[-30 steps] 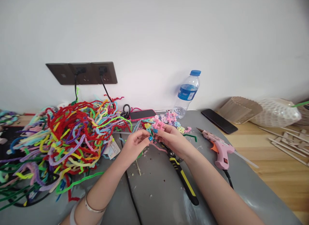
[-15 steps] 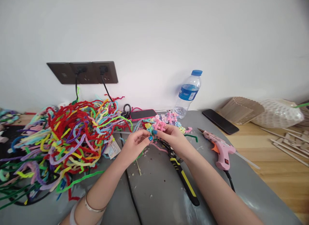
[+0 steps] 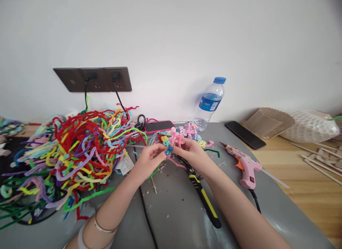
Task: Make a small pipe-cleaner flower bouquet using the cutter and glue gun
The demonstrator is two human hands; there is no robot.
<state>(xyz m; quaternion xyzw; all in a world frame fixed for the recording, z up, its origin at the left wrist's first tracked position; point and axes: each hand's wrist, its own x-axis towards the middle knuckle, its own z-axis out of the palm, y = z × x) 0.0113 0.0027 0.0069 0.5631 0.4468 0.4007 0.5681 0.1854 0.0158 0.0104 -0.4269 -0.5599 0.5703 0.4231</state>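
A: What is found nearest on the worktop (image 3: 176, 224)?

B: A black cable (image 3: 146, 217) is laid there, and to its right the yellow-and-black handle of the pliers (image 3: 204, 197) is seen. The far end of the tool is partly covered by the right hand (image 3: 191, 154).

A: And how are the hands placed?

B: Just beyond the handle, they are brought fingertip to fingertip. By the left hand (image 3: 151, 161) a small turquoise piece (image 3: 166, 143) seems to be pinched between thumb and finger; by the right the same piece seems to be gripped from the other side. Much of it is hidden by the fingers.

A: Which step is in hand?

B: A fine one, it is judged: the fuzzy stem is apparently being bent or twisted into shape. For the next move, a firm pinch is called for on one side while small turns are made on the other.

A: What is seen farther off?

B: To the left, a tangled heap of fuzzy stems (image 3: 80, 152); to the right, a pink glue gun (image 3: 248, 168). Behind the fingers, pastel flower shapes (image 3: 189, 131) are gathered, and beyond them a water bottle (image 3: 211, 102) is stood near the wall.
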